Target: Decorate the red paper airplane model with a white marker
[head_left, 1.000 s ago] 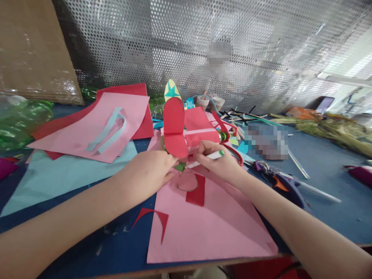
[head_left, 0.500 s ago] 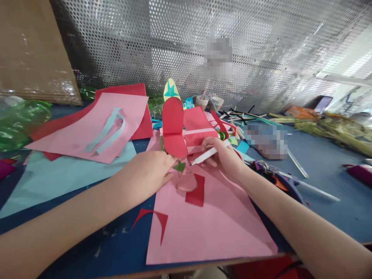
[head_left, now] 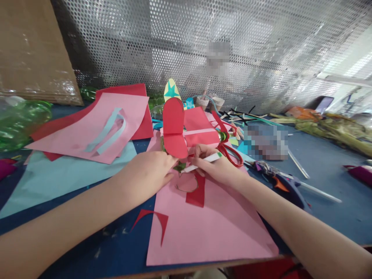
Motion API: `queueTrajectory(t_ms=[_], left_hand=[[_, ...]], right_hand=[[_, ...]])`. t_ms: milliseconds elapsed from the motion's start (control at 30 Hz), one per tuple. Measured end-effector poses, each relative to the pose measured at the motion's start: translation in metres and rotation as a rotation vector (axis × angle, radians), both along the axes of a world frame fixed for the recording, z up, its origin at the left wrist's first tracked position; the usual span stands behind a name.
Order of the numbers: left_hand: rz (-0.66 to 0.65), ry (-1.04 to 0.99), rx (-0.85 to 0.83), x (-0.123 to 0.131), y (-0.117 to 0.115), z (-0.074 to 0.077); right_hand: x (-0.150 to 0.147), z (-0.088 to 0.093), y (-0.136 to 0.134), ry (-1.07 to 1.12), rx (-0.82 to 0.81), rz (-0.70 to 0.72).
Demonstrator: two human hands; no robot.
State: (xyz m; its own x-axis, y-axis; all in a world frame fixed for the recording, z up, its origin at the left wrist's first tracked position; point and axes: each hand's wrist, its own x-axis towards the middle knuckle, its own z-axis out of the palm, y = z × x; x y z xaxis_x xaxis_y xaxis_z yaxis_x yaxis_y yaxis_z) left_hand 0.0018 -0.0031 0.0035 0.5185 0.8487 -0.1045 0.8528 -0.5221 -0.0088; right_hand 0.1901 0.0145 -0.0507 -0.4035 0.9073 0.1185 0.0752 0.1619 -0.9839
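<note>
Gripping the pen: the right hand [head_left: 222,168], fingers clamped round a slim white marker with a green end [head_left: 213,157], the tip end at the small green hand-drawn star [head_left: 180,166].
Star's place: on a pink paper piece with a rounded, dark-lined edge [head_left: 187,183], between the two hands.
Left hand [head_left: 154,164]: palm down at the left of that piece, thumb towards it; its fingers are largely hidden, so whether they are together or apart cannot be told.
Under the piece: a red paper rectangle [head_left: 199,196], partly covered, on a large pink paper sheet [head_left: 212,232].
Beyond the hands: a folded red paper shape with rounded ends [head_left: 173,118], its upper half upright.
Left-side papers: a bent pale-blue paper strip [head_left: 104,130] on a second pink sheet [head_left: 133,106], which overlaps a light-blue sheet [head_left: 72,178].
Near edge: an arched red paper scrap [head_left: 164,223], partly on the dark-blue tabletop [head_left: 122,252].
</note>
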Motion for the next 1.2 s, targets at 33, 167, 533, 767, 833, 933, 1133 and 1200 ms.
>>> queueTrajectory(t_ms=[33, 167, 533, 767, 833, 933, 1133, 1200], left_hand=[[0.0, 0.003, 0.0, 0.0003, -0.0001, 0.0003], [0.007, 0.018, -0.005, 0.0016, -0.0015, 0.003], [0.006, 0.014, -0.002, 0.0019, -0.0012, 0.003], [0.016, 0.019, -0.008, 0.0019, -0.0011, 0.0035], [0.007, 0.023, -0.008, 0.002, -0.001, 0.0032], [0.008, 0.026, -0.005, 0.0021, -0.0014, 0.0032], [-0.002, 0.021, -0.005, 0.002, -0.002, 0.0038], [-0.006, 0.014, -0.003, 0.0019, -0.0019, 0.0039]], right_hand=[[-0.0002, 0.0001, 0.0001, 0.004, 0.003, 0.005], [-0.0017, 0.002, -0.0011, 0.001, 0.011, 0.006], [-0.001, 0.0035, -0.0019, -0.064, 0.024, -0.005], [-0.0007, 0.0042, -0.0019, -0.082, 0.03, 0.002], [-0.0007, 0.0044, -0.002, -0.081, 0.028, 0.002], [-0.0009, 0.0043, -0.0022, -0.067, 0.022, -0.005], [-0.0006, 0.0038, -0.0025, -0.064, 0.008, 0.008], [-0.0005, 0.0042, -0.0026, -0.071, -0.002, 0.014]])
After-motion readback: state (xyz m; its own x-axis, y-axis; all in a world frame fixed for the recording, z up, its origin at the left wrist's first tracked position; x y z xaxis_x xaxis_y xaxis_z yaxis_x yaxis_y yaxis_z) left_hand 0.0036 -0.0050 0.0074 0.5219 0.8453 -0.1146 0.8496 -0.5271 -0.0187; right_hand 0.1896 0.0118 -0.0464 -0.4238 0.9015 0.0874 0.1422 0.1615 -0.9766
